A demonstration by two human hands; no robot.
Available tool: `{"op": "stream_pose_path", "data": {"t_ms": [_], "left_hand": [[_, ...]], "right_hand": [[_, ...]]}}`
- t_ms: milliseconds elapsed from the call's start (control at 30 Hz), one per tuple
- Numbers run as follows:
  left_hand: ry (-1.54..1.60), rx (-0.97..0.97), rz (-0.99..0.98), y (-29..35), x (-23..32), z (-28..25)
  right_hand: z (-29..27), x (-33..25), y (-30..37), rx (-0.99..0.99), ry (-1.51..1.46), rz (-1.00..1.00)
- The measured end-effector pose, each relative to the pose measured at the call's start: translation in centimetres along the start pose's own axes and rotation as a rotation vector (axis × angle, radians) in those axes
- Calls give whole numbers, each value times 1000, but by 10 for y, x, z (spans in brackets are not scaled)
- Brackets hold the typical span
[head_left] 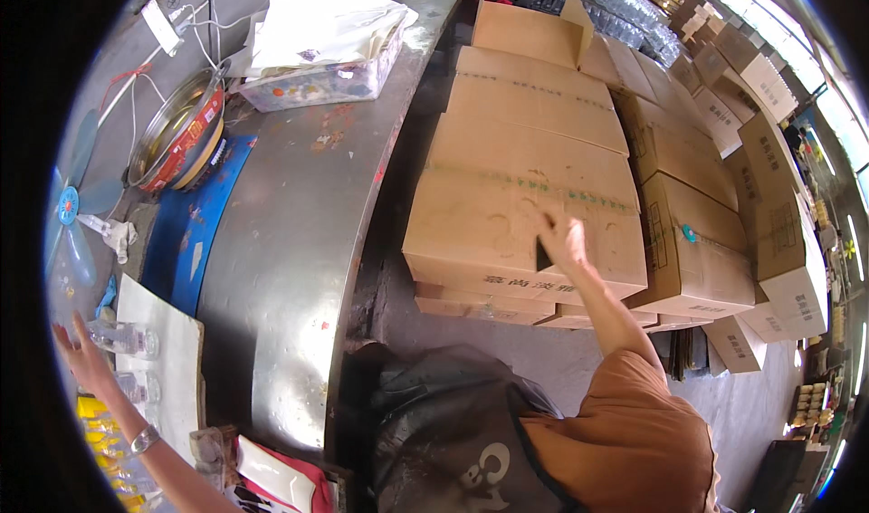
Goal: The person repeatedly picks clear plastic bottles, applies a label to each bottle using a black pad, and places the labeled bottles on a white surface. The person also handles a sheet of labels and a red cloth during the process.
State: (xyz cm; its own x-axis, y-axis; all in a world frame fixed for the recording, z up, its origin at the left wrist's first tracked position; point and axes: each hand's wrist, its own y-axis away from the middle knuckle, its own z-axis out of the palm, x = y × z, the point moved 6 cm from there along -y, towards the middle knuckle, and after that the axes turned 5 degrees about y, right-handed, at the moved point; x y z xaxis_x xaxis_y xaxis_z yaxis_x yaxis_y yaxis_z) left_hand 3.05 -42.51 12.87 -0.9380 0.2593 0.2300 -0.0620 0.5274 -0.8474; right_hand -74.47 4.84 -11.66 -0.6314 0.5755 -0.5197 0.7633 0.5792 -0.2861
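My left hand point(83, 361) is at the far left, its fingers stretched out and apart. Just beside it is a clear plastic bottle point(125, 339), and another clear bottle point(140, 387) sits below near the wrist. Several bottles with yellow parts point(101, 431) stand under my left forearm. Over the near end of a large taped cardboard box point(507, 232) is my right hand point(565, 241), slightly blurred, fingers spread. A small dark triangular patch point(543, 257) shows by its fingers; whether it is an object or a mark, I cannot tell.
A long metal table point(290, 214) carries a plastic bin point(317, 89) of white sheets. Stacked metal pans point(176, 133) and a blue-bladed fan point(69, 205) are at the left. More cartons point(692, 241) stand to the right; plastic-wrapped clear bottles point(597, 10) lie behind.
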Motion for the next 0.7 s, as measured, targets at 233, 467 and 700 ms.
{"op": "stream_pose_path", "data": {"t_ms": [233,467,700], "left_hand": [[487,-125,-55,55,165,-66],[744,-190,-122,149,268,-129],[1117,-294,-582,284,264,-169]], "right_hand": [[15,50,-10,179,203,87],[15,56,-12,261,156,32],[77,-20,16,126,-170,-138]]}}
